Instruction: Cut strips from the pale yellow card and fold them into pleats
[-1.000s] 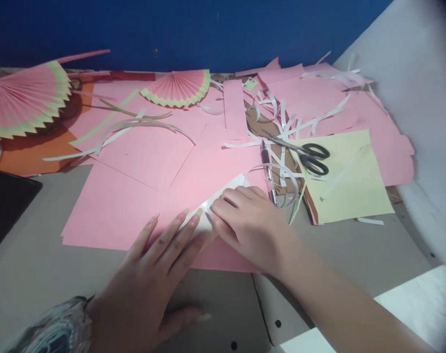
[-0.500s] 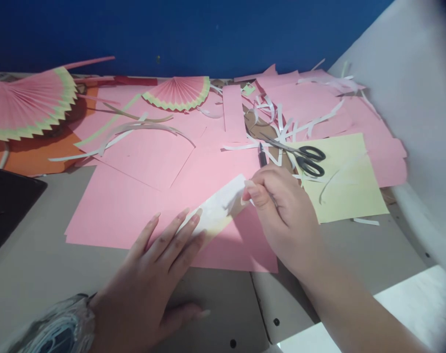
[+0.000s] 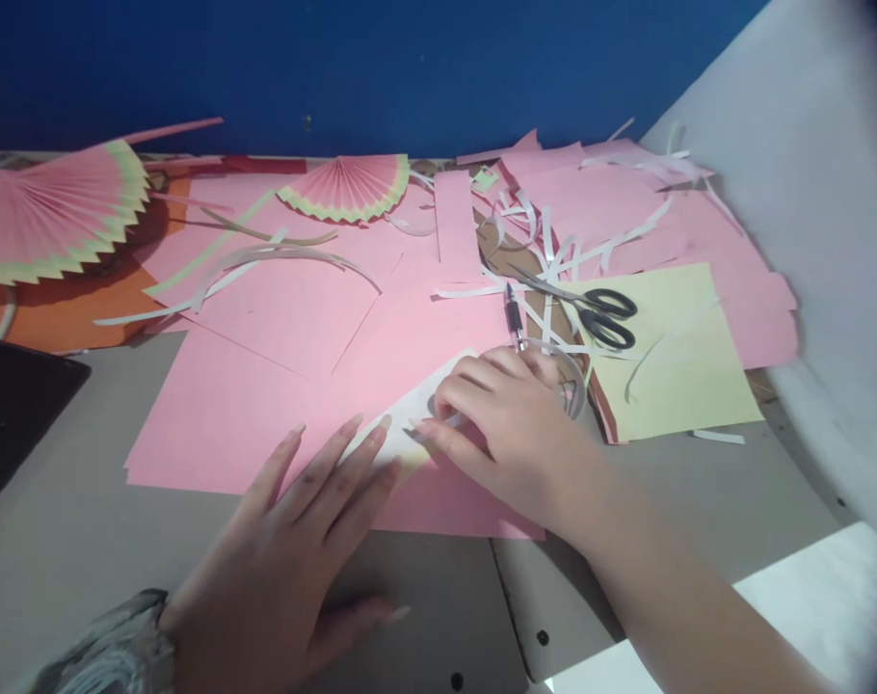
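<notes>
My left hand (image 3: pixel 294 540) lies flat with fingers spread, its fingertips pinning the near end of a narrow white folded paper strip (image 3: pixel 416 410). That strip rests on a large pink sheet (image 3: pixel 265 386). My right hand (image 3: pixel 507 434) presses down on the strip's far half, fingers bent and together, covering most of it. A pen (image 3: pixel 515 323) lies just beyond my right hand. Black-handled scissors (image 3: pixel 597 313) lie further right, on a pale yellow sheet (image 3: pixel 670 366).
Two pleated pink fans with yellow-green zigzag edges lie at the back, one (image 3: pixel 55 212) at left and one (image 3: pixel 348 183) at centre. Curled white paper trimmings (image 3: pixel 554 246) and pink scraps litter the back right. A black object (image 3: pixel 12 405) sits at the left edge. A blue wall (image 3: pixel 337 67) stands behind.
My right hand, which half a second ago had lifted the strip's far end, has come back down and presses the strip flat. My left hand has stayed in place.
</notes>
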The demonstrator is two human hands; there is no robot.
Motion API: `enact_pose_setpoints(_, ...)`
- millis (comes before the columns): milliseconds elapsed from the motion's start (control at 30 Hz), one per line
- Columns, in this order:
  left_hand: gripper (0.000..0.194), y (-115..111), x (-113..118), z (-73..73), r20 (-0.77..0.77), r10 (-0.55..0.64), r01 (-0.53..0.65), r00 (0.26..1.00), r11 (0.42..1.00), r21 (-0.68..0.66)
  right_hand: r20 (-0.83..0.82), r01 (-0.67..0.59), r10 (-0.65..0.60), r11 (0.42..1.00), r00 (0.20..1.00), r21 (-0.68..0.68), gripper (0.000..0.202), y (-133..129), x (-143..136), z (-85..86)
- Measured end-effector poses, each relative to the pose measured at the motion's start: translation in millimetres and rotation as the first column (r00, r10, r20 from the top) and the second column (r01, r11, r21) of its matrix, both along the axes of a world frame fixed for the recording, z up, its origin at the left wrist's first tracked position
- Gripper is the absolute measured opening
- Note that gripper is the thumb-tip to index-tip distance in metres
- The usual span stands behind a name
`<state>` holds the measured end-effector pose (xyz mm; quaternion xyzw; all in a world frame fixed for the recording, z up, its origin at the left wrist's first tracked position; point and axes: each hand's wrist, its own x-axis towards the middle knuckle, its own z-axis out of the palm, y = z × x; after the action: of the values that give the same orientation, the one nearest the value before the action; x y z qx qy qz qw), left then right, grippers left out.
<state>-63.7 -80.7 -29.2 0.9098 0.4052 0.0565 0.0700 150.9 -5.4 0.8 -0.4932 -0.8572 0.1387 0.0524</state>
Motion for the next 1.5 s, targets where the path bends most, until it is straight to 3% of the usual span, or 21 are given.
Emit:
enact_pose_setpoints(267,0.08,0,-3,5.0,0.136,-0.034,0.029,0.99,0.999,0.039,-0.027,-0.141,0.139,0.985,0.99,-0.1,0.027,0,-1,-3.7)
enact_pose_setpoints(400,0.085,2,1,3.2,0.036,-0.111,0.11,0.993,0.993,0.04,-0.05,-0.199,0.195,0.976,0.98,-0.087,0.024,-2,-1,-6.3)
enact_pose_setpoints(1100,0.088,-2,2,-1.5,-0.033,-0.099,0.1,0.995,0.995,0.01,0.097,-0.216,0.207,0.972,0.974,0.096,0.016,-4,-2,-8.0)
enact_pose_setpoints(1500,0.09,0,3,0.3,-0.022,-0.106,0.106,0.994,0.994,0.007,0.086,-0.2,0.193,0.976,0.977,0.085,0.017,-4,-2,-9.4)
